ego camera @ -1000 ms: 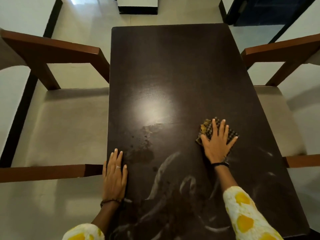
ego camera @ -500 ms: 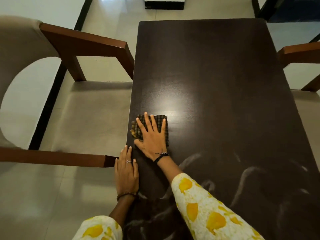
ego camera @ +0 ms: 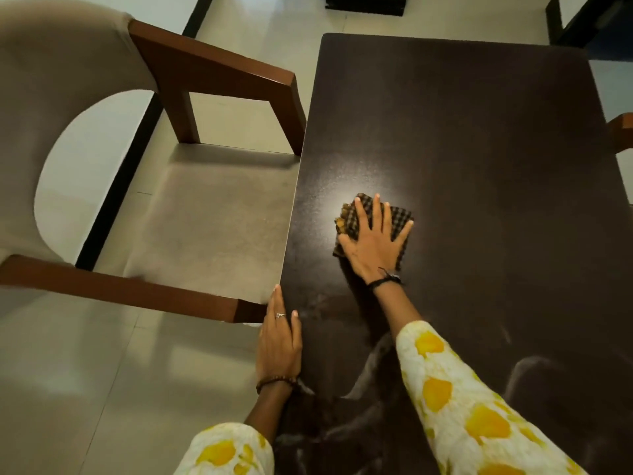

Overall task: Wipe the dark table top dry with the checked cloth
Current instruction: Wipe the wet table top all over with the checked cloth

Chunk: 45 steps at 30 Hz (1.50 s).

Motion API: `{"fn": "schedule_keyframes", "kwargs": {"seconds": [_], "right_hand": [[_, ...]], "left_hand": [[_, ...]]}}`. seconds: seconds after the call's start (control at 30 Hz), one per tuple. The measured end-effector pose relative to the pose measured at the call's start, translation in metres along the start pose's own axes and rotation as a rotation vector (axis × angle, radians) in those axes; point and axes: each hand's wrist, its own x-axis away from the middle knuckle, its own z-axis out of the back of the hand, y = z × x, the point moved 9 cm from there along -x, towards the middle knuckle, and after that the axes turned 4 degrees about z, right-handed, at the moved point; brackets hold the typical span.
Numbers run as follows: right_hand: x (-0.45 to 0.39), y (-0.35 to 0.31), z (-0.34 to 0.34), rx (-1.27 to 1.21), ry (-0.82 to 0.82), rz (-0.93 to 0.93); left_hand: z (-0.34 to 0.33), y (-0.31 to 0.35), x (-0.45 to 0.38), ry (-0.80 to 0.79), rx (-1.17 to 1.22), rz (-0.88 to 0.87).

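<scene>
The dark table top [ego camera: 479,138] fills the right half of the view. A folded checked cloth [ego camera: 400,219], brown and yellow, lies on it near the left edge. My right hand [ego camera: 373,241] presses flat on the cloth with fingers spread. My left hand [ego camera: 279,341] rests flat on the table's left edge, fingers together, holding nothing. Wet smears [ego camera: 370,378] show on the near part of the table, around my right forearm.
A wooden armchair [ego camera: 212,73] with a beige seat [ego camera: 212,217] stands against the table's left side. Another chair's arm [ego camera: 621,132] shows at the right edge. Pale tiled floor [ego camera: 85,371] lies on the near left.
My right hand slid the cloth from the right side of the table to its left edge, then a little back toward the middle. The view swung left. My left hand stayed put.
</scene>
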Motion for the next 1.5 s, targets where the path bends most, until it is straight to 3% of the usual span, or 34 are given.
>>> {"fn": "schedule_keyframes", "kwargs": {"seconds": [0.23, 0.53, 0.7, 0.8, 0.87, 1.0, 1.1, 1.3, 1.5], "right_hand": [[0.017, -0.100, -0.033, 0.064, -0.103, 0.320], [0.112, -0.055, -0.035, 0.138, -0.240, 0.674], [0.056, -0.016, -0.013, 0.162, -0.246, 0.559], [0.015, -0.027, -0.008, 0.099, -0.224, 0.416], [0.005, -0.051, -0.014, 0.116, -0.226, 0.416], [0.046, -0.104, -0.035, 0.170, -0.258, 0.667], [0.093, -0.103, -0.043, 0.156, -0.281, 0.774], [0.129, -0.034, -0.029, 0.167, -0.320, 0.728], [0.115, -0.009, -0.013, 0.184, -0.270, 0.503]], "left_hand": [[0.003, -0.008, 0.002, 0.020, 0.058, 0.078], [0.004, -0.013, 0.006, -0.005, -0.011, 0.185], [0.004, -0.015, 0.004, -0.033, -0.001, 0.212], [0.004, -0.016, 0.005, -0.039, -0.025, 0.217], [0.005, -0.016, 0.005, -0.026, -0.036, 0.218], [0.006, -0.016, 0.007, -0.022, -0.076, 0.219], [0.006, -0.019, 0.006, -0.026, -0.077, 0.234], [0.007, -0.013, 0.005, -0.008, -0.045, 0.177], [0.004, -0.006, 0.001, -0.014, 0.022, 0.076]]}}
